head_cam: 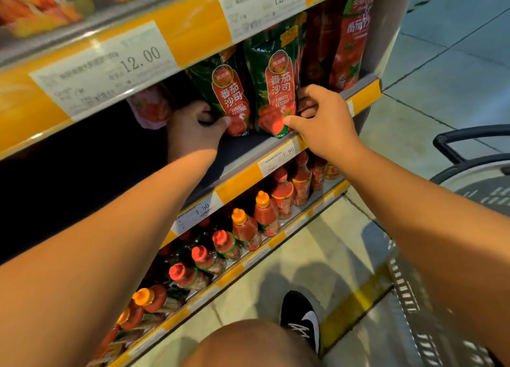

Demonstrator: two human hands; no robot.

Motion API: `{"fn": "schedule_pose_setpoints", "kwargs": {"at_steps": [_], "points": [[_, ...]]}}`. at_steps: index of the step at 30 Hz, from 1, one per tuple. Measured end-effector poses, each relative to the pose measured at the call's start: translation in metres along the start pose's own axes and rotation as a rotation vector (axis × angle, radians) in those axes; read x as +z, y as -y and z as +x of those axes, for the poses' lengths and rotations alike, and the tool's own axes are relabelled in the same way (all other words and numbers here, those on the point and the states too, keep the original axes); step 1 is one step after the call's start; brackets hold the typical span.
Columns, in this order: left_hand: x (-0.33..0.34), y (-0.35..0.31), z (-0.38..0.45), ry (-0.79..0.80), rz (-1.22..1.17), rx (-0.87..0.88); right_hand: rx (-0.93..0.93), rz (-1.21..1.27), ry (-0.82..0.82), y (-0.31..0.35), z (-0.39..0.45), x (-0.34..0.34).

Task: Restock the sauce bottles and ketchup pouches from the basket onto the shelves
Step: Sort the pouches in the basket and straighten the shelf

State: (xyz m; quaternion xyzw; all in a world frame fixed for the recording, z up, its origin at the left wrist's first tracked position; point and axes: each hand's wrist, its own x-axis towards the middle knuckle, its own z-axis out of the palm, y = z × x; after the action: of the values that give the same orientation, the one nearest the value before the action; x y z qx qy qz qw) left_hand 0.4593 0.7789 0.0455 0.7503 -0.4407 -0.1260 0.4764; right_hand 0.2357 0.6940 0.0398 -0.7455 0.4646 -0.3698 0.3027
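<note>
Two green and red tomato ketchup pouches stand upright side by side on the middle shelf [242,170]. My left hand [193,126] grips the bottom of the left pouch [230,96], thumb on its front. My right hand [320,118] grips the right pouch [278,88] at its lower right edge, thumb on the front, fingers curled behind. Taller red pouches [347,43] stand further right on the same shelf. A pinkish pouch [149,107] lies in the dark behind my left hand. Sauce bottles [245,228] with red and orange caps line the shelf below.
A dark shopping basket [474,179] sits on the floor at the right edge, its handle up. The upper shelf edge [193,27] carries price tags reading 12.00. The left part of the middle shelf is dark. My knee and black shoe [300,319] are on the tiled floor.
</note>
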Motion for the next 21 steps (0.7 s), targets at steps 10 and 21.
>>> {"fn": "schedule_pose_setpoints", "kwargs": {"at_steps": [10, 21], "points": [[-0.012, -0.006, -0.004, 0.066, 0.033, 0.009, 0.055, 0.003, -0.003, 0.001, -0.016, -0.004], [-0.140, -0.010, -0.123, 0.222, 0.107, 0.009, -0.074, -0.038, 0.272, 0.086, -0.132, 0.014]]}}
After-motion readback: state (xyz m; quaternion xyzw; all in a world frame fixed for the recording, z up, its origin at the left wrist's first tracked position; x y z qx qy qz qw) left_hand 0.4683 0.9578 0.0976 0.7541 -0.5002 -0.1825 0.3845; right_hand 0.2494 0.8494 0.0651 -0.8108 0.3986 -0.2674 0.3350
